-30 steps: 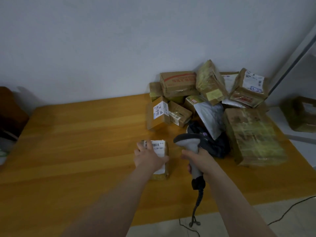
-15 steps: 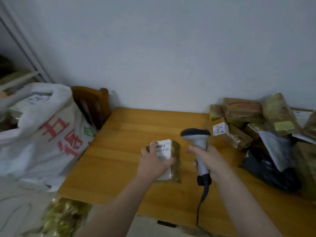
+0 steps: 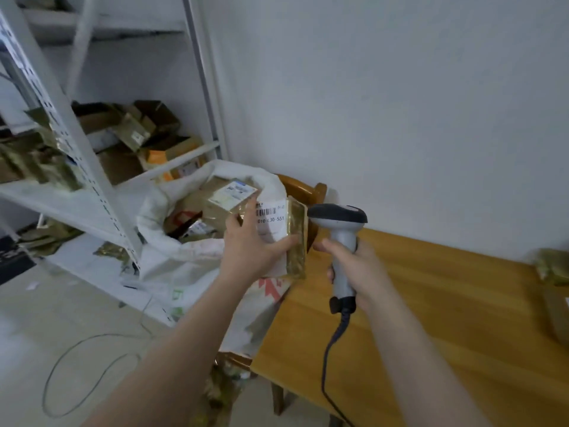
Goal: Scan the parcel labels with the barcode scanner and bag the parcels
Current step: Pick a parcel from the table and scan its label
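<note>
The white sack [image 3: 184, 263] stands open at the left, with scanned-looking boxes already inside. Just right of its mouth the left grip [image 3: 249, 248] holds the parcel [image 3: 296, 232] in the air, between the sack and the worktop's corner. The fingers wrap the parcel's left edge and the thumb lies across the lower label, leaving the barcode bare.

The parcel is a small carton wound in glossy yellowish tape. It is probably light, since one grip carries it, and stiff enough to take a squeeze. The tape looks slick, so a hold across two opposite edges seems safer than a pinch on one face. It likely needs no gentler handling than a short drop into the sack.

Just right of it the scanner [image 3: 340, 223] points toward the parcel. The right grip [image 3: 358, 266] is closed round its handle, and its cord [image 3: 331, 352] hangs below.

At far left a white metal shelf [image 3: 77, 204] carries heaps of cartons, and a loose cable [image 3: 70, 352] loops on the pale floor [image 3: 37, 318]. A wooden chair [image 3: 308, 188] backs the sack. The worktop [image 3: 446, 318] is smooth orange wood against a plain white wall, and more parcels [image 3: 551, 266], blurred, lie at its right edge.
</note>
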